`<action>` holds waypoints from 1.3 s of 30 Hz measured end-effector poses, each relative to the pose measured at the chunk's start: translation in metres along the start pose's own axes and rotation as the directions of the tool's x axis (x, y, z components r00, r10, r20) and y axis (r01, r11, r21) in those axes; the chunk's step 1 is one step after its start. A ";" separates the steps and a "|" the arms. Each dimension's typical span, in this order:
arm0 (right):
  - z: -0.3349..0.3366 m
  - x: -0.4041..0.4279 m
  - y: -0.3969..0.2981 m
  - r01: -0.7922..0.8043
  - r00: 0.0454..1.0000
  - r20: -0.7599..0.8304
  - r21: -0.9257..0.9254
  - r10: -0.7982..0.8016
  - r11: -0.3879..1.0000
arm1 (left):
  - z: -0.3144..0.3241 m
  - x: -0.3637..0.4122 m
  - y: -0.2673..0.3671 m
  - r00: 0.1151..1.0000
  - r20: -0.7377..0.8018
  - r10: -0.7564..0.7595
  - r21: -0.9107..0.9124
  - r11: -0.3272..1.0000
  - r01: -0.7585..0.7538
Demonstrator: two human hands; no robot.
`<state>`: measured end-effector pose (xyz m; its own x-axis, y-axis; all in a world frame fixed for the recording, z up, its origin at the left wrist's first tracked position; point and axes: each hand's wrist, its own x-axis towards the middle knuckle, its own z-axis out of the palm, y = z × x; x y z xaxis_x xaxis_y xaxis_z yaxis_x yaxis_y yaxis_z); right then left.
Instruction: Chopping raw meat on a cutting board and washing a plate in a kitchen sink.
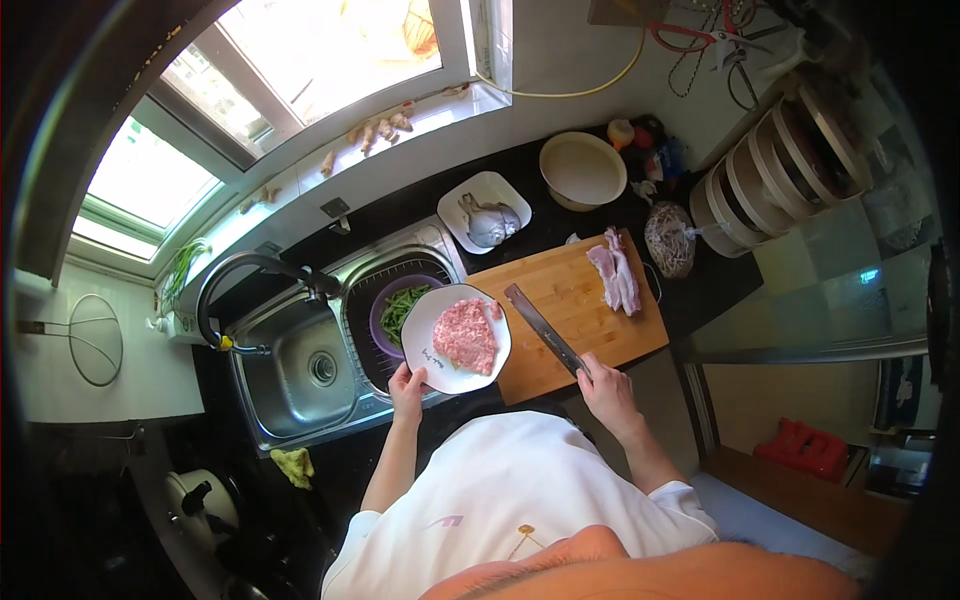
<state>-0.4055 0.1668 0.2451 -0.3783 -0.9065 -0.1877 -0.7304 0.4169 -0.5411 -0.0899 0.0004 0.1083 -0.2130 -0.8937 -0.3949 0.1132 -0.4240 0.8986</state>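
Observation:
My left hand (pixel 409 390) grips the lower left rim of a white plate (pixel 420 330) that carries a mound of minced meat (pixel 465 336). In my right hand (pixel 606 388) is the handle of a kitchen knife (pixel 546 331), its dark blade pointing up and left over a wooden cutting board (pixel 525 375). Strips of raw meat (pixel 615 274) lie at the board's upper right. Partly behind the plate, a purple bowl (pixel 375 330) of green beans (pixel 401 307) sits in the right sink basin.
The steel sink (pixel 300 382) with its black faucet (pixel 247 259) is at the left. Beyond the board stand a dish (pixel 454 206) holding a fish (pixel 491 223) and a round basin (pixel 583 169). A plastic bag (pixel 670 240) of food lies right of the board, near stacked round containers (pixel 780 169).

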 end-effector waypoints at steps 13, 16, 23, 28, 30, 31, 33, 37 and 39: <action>-0.003 0.005 -0.008 -0.062 0.996 0.051 -0.080 0.067 0.995 | 0.003 -0.001 -0.004 0.999 -0.021 -0.024 -0.050 0.998 0.022; 0.010 0.019 0.045 -0.131 0.988 -0.069 0.087 0.137 0.988 | -0.008 -0.007 0.002 0.996 -0.073 -0.056 -0.081 0.995 0.050; 0.077 0.020 0.193 -0.230 0.925 -0.291 0.085 0.245 0.969 | -0.026 -0.015 0.009 0.988 -0.136 -0.071 -0.246 0.969 0.036; 0.088 0.032 0.170 -0.486 0.836 0.083 0.569 0.542 0.663 | -0.045 -0.025 0.014 0.982 -0.185 -0.046 -0.287 0.958 -0.010; 0.093 0.029 0.166 -0.489 0.826 0.135 0.655 0.548 0.577 | -0.050 -0.024 0.013 0.984 -0.177 -0.029 -0.305 0.952 -0.027; 0.095 0.029 0.161 -0.499 0.832 0.180 0.655 0.525 0.567 | -0.052 -0.025 0.014 0.984 -0.176 -0.020 -0.313 0.949 -0.037; 0.104 0.033 0.146 -0.517 0.840 0.262 0.656 0.476 0.551 | -0.053 -0.024 0.016 0.983 -0.183 -0.012 -0.320 0.946 -0.048; 0.140 0.042 0.104 -0.436 0.899 0.322 0.580 0.298 0.688 | -0.037 -0.026 0.031 0.978 -0.206 -0.018 -0.306 0.951 -0.047; 0.128 0.050 0.104 -0.431 0.901 0.254 0.607 0.350 0.668 | -0.040 -0.028 0.035 0.976 -0.217 -0.008 -0.305 0.950 -0.060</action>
<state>-0.4273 0.1564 0.0747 -0.4523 -0.6882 -0.5673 0.0203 0.6280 -0.7780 -0.0412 0.0047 0.1430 0.0015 -0.9009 -0.4340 0.4165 -0.3940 0.8193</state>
